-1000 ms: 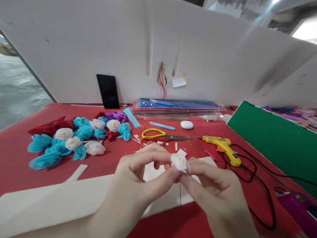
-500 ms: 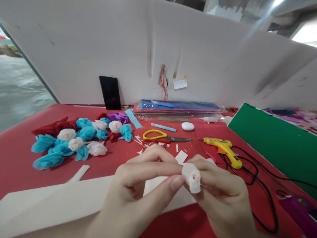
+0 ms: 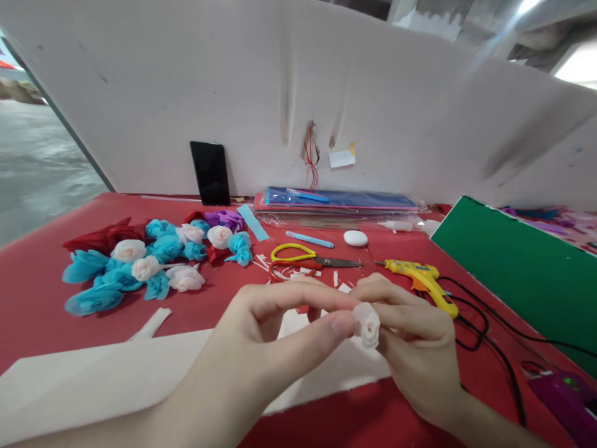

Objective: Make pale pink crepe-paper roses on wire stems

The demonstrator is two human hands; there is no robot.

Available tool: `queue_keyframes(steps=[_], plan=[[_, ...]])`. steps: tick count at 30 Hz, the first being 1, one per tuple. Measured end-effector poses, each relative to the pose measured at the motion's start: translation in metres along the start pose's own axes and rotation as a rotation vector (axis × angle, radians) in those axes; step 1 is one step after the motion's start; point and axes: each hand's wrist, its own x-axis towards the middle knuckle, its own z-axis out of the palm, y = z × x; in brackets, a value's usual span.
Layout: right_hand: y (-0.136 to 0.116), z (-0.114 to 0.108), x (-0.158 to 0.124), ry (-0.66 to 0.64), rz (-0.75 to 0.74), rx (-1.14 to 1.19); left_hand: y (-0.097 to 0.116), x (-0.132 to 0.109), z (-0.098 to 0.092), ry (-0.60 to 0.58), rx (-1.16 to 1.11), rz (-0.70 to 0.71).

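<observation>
A small white paper rose (image 3: pixel 370 330) is held up between my two hands, its rolled centre facing me. My left hand (image 3: pixel 284 336) pinches the flower's left edge between thumb and forefinger. From the right, my right hand (image 3: pixel 415 339) has its fingers closed round the flower's base, which is mostly hidden. Beneath the hands lies a long sheet of cream crepe paper (image 3: pixel 116 379). Just beyond them are scissors (image 3: pixel 317 258) with yellow and red handles, among white paper scraps. A yellow glue gun (image 3: pixel 422 280) rests to the right of the scissors.
Finished blue, white, red and purple paper flowers (image 3: pixel 158 258) are heaped at left. A phone (image 3: pixel 209 174) leans on the white panel. A blue pen (image 3: pixel 310 239), a white oval object (image 3: pixel 355 238) and plastic-wrapped paper sheets (image 3: pixel 345 199) lie behind. A green board (image 3: pixel 517 274) stands at right, with a cable before it.
Both hands and the rose have shifted slightly up and to the right. My left thumb and forefinger have moved along the rose's edge, and my right hand has turned a little.
</observation>
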Motion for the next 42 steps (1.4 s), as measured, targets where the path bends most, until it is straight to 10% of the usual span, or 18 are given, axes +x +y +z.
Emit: queue_keyframes(steps=[19,35,42], plan=[[0.016,0.005,-0.002,-0.286,0.527,0.696,0.010,0.002,-0.002,-0.163,-0.180,-0.184],[0.024,0.010,-0.005,-0.342,0.562,0.927,0.003,-0.005,-0.003,-0.096,0.201,-0.063],[0.024,0.012,-0.007,-0.350,0.588,0.998,0.003,-0.004,0.002,-0.110,0.126,-0.228]])
